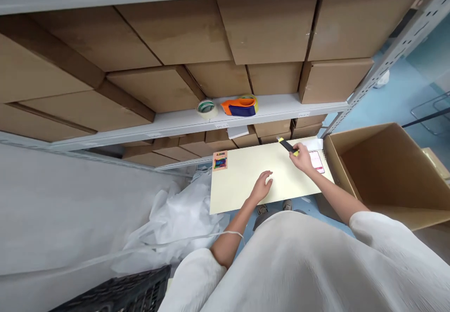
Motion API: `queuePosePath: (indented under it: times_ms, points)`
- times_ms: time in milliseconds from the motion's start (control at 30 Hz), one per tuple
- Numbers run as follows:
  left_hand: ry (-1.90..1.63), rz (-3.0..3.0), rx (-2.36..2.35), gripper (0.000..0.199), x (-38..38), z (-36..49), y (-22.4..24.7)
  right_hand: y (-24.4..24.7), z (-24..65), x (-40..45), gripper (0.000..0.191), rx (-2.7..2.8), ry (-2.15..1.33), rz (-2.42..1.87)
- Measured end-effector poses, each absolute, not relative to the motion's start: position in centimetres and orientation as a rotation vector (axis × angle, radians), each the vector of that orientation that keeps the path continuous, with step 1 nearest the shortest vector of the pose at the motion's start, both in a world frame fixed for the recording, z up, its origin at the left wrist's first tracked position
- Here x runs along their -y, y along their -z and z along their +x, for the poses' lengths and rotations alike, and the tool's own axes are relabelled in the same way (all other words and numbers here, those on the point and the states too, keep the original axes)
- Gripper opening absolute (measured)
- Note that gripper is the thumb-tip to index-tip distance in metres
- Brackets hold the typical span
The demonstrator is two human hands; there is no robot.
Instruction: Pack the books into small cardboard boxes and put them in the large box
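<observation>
My right hand (302, 158) is closed around a black and yellow utility knife (286, 145), held above the right part of a cream tabletop (242, 185). The knife's front end points up and to the left. My left hand (261, 187) is over the middle of the tabletop, empty, its fingers apart and slightly curled. Just right of my right hand lies a phone (317, 162) with a lit pink and white screen. At the tabletop's far left corner is a small, flat orange-pink package (220, 161) with a colourful picture.
Behind the table, a shelf edge (274, 110) holds a white tape roll (207, 109) and an orange and blue tape dispenser (240, 106). Cardboard boxes (267, 30) fill the shelves. An open carton (386, 171) stands right. White plastic sheeting (183, 213) and a black crate (140, 293) are left.
</observation>
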State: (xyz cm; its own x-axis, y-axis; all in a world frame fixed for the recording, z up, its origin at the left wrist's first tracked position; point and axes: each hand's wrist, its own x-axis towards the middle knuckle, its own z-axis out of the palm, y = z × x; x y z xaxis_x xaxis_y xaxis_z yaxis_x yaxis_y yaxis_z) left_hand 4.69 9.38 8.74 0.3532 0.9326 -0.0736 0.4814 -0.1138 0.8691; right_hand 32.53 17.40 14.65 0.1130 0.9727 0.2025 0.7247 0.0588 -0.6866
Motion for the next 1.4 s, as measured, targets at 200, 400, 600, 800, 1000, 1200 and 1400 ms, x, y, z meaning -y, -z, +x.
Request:
queuePosePath:
  times_ms: [200,400,600,800,1000,1200,1400]
  points:
    - [-0.573,1.724,-1.23,0.039,-9.0,5.5,-8.1,-5.7,34.0,-11.2,0.013,1.586,-0.587,-2.2]
    - [-0.538,1.693,-1.262,0.04,-7.4,4.2,-7.9,-3.1,35.3,-10.4,0.01,1.535,-0.644,-2.445]
    - [-0.494,1.662,-1.315,0.042,-6.1,2.8,-8.0,-2.3,35.3,-10.9,0.014,1.5,-0.66,-2.518]
    - [-0.456,1.644,-1.319,0.042,-5.1,2.2,-7.8,-1.4,35.1,-10.8,0.02,1.565,-0.681,-2.535]
    - [-0.45,1.638,-1.28,0.042,-5.5,2.0,-8.4,-2.8,33.7,-11.3,0.025,1.634,-0.59,-2.469]
    - [-0.542,1.683,-1.247,0.041,-7.4,0.8,-9.8,-9.8,30.4,-16.4,0.029,1.801,-0.502,-2.09]
    - [-0.649,1.702,-1.241,0.039,-8.6,-0.9,-10.8,-19.6,24.3,-23.4,0.038,1.996,-0.255,-1.677]
